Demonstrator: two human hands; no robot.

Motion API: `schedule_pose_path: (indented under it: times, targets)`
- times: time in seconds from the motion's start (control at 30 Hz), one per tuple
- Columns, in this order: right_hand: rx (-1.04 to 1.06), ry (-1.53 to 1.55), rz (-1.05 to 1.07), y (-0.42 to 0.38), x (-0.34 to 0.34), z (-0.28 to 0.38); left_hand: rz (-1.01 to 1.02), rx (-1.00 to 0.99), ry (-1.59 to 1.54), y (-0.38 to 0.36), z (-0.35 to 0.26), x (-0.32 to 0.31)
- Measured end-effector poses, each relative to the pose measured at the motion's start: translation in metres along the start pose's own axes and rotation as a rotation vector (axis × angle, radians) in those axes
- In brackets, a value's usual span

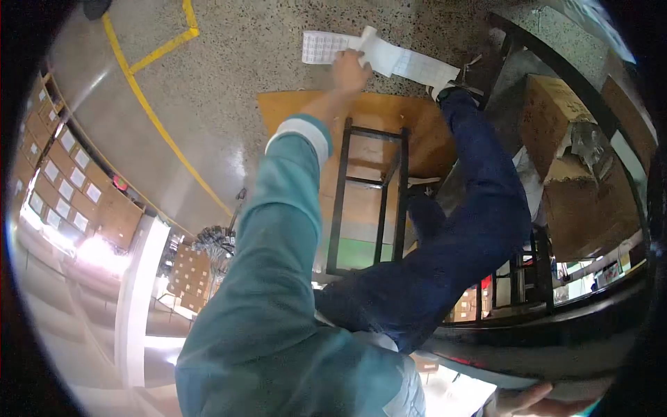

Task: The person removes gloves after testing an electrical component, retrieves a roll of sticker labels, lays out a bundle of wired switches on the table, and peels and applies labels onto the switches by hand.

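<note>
A long white strip of printed label sheets (424, 67) lies across the speckled floor, with a curled part near its middle. My left hand (351, 71), in a teal sleeve, reaches far down to that strip, fingers closed at the curled part. At the strip's right end is a foot (445, 90) below a navy trouser leg. My right hand (531, 401) shows only partly at the bottom right edge, its fingers stretched out close to a dark surface. Whether it touches anything is hidden.
A black metal stool frame (345, 194) stands below my left hand, over a brown board (285, 110). Cardboard boxes (573, 208) sit at right beside a dark curved-looking frame (556, 59). Yellow floor lines (160, 132) and stacked cartons (73, 181) are at left.
</note>
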State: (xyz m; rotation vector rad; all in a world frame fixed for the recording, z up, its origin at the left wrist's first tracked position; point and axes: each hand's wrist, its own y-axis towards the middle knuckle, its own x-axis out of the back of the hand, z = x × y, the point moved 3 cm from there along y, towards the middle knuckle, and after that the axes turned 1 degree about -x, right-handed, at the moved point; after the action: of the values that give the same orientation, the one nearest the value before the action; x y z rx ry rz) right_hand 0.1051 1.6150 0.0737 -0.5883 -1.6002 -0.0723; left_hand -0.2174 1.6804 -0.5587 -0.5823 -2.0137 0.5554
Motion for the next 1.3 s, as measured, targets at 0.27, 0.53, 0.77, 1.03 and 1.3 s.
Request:
schedule_pose_path:
  times: [0.27,0.53,0.77,1.03,1.3]
  targets:
    - [0.164,0.2,-0.269,0.028,-0.021,0.024,-0.232,-0.403,-0.167,-0.094,-0.105,0.072]
    - [0.123,0.357,-0.363,0.026,0.001,0.049,0.001,-0.835,-0.365,-0.228,-0.218,0.211]
    - [0.061,0.411,-0.623,-0.018,-0.007,0.037,-0.03,-1.437,-0.103,-0.36,-0.253,0.241]
    - [0.332,0.97,-0.329,-0.14,0.009,0.06,-0.088,-1.663,0.047,-0.472,-0.257,0.304]
    - [0.144,1.336,-0.507,-0.295,0.008,0.019,-0.358,-1.417,-0.205,-0.538,-0.338,0.368]
